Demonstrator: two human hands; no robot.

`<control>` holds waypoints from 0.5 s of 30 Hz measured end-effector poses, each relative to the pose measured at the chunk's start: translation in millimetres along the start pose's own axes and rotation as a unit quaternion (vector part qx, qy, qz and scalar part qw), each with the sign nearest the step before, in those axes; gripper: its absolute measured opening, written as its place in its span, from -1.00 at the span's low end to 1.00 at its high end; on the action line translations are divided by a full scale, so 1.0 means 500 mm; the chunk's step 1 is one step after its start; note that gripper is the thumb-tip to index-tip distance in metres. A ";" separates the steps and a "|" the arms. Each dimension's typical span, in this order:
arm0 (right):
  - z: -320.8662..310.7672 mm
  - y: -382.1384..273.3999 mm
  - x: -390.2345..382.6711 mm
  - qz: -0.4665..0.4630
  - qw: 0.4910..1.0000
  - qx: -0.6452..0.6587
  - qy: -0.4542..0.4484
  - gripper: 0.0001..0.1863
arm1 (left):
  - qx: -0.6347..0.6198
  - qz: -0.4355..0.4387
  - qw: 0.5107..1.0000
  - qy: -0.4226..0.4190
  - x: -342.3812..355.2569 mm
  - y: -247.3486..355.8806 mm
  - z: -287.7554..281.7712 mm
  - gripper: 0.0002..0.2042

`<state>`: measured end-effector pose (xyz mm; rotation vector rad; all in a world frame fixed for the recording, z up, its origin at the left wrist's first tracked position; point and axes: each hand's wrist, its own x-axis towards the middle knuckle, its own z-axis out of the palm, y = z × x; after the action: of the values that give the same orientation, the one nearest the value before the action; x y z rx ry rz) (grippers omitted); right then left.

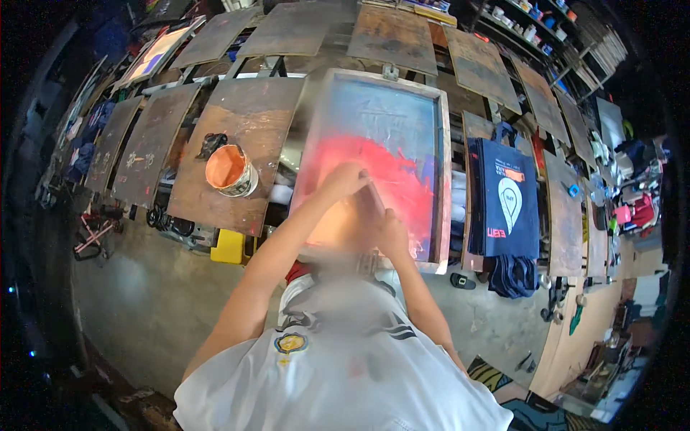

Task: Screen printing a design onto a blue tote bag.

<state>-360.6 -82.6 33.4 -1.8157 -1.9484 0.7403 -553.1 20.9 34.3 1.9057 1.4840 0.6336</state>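
White shirt fabric point(345, 373) is filling the near foreground. Red ink point(363, 152) is covering the middle of a framed screen point(443, 172) directly ahead; coverage is looking partial, the far mesh point(381, 104) showing blue-grey and seemingly left uninked. Left hand point(347, 179) and right hand point(392, 235) are both gripping a flat blade point(371, 201) over it. Leftward, a tub point(246, 183) is standing on a board point(266, 97); rightward, dark bags point(525, 176) are lying. Blur is hiding the blade's lower edge, and the screen is concealing anything underneath.

Pinkish-red ink point(399, 176), blue mesh point(381, 104), navy bag point(507, 190), dark-striped white shirt point(309, 381)
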 end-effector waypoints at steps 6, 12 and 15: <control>0.067 -0.002 0.093 -0.042 0.998 -0.039 -0.036 -0.68 | 0.176 -0.059 0.982 0.045 -0.009 -0.078 -0.053 -0.64; 0.027 -0.089 0.117 -0.030 0.986 -0.072 -0.145 -0.67 | 0.163 -0.074 0.968 0.174 -0.099 -0.136 -0.060 -0.64; 0.025 -0.095 0.108 -0.047 0.985 -0.085 -0.142 -0.68 | 0.136 -0.063 0.974 0.172 -0.113 -0.127 -0.076 -0.66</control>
<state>-411.1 -31.9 47.9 -1.7771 -2.3264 0.8656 -636.4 -16.4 14.4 1.9521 1.9827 0.7620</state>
